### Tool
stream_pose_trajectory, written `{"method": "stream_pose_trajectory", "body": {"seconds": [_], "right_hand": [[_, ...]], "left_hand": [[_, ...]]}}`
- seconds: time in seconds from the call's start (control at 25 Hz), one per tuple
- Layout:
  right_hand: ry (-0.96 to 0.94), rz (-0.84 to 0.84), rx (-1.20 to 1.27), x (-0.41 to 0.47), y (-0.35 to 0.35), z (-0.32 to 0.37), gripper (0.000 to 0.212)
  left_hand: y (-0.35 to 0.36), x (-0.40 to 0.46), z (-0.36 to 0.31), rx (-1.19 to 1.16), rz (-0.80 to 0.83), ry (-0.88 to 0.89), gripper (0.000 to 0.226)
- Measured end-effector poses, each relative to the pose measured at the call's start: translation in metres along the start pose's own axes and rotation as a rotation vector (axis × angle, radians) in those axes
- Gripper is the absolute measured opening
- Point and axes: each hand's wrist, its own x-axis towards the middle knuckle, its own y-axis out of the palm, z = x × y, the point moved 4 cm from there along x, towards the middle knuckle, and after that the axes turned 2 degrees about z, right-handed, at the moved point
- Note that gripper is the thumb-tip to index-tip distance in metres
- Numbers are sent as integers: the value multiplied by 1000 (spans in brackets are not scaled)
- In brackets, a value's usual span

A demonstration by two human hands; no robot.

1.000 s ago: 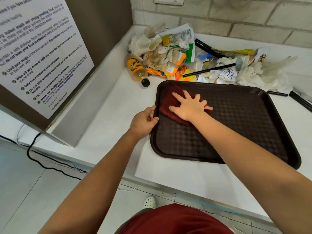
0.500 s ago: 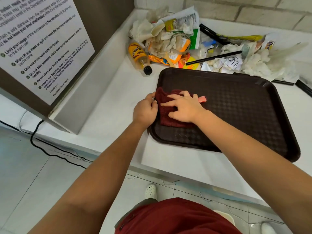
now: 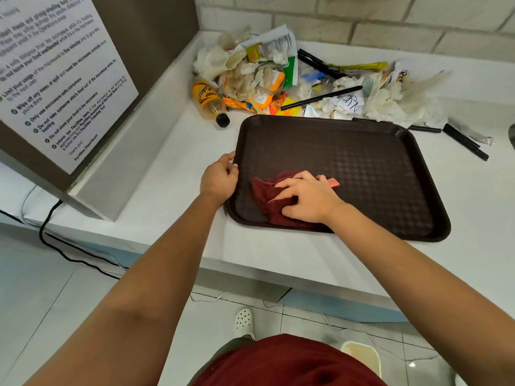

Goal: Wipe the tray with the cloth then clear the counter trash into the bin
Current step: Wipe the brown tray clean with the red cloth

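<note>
A dark brown tray (image 3: 362,168) lies on the white counter (image 3: 172,174). A dark red cloth (image 3: 269,195) sits bunched in the tray's near left corner. My right hand (image 3: 306,197) presses down on the cloth, its fingers bent over it. My left hand (image 3: 220,178) grips the tray's left rim. Behind the tray lies a heap of trash (image 3: 278,76): crumpled tissues, wrappers, black straws and a yellow-labelled bottle (image 3: 209,103) on its side.
A microwave side with a printed notice (image 3: 55,79) stands at the left, its black cord (image 3: 50,235) hanging down. More black straws (image 3: 465,142) lie at the right. A pale container rim (image 3: 362,356) shows on the floor below, near a white shoe (image 3: 243,320).
My right hand has dragged the cloth from the tray's far left area toward the near left corner. My left hand stayed at the tray's left rim.
</note>
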Motion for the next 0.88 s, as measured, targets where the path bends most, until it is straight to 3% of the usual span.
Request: {"method": "stream_pose_trajectory", "body": {"seconds": [0.32,0.56,0.68,0.8,0.88], "right_hand": [[467,-210,-46,-27,-10,-77,40],[667,-378,22,-54,-24,-133,42],[657,-512,117,-64,-34,-138,42],[519,-629,192,-66,-43,-117,40],[397,-670,263,-63,-47,-93,39]], "left_hand": [[1,-3,-2,-17,16,-70,41],[4,-6,-1,-17,1,-27,40],[2,-8,-8,52,-6,-53,41],[1,-13,-37,351,-182,-4,45],[16,-22,-72,200,-149,146,40]]}}
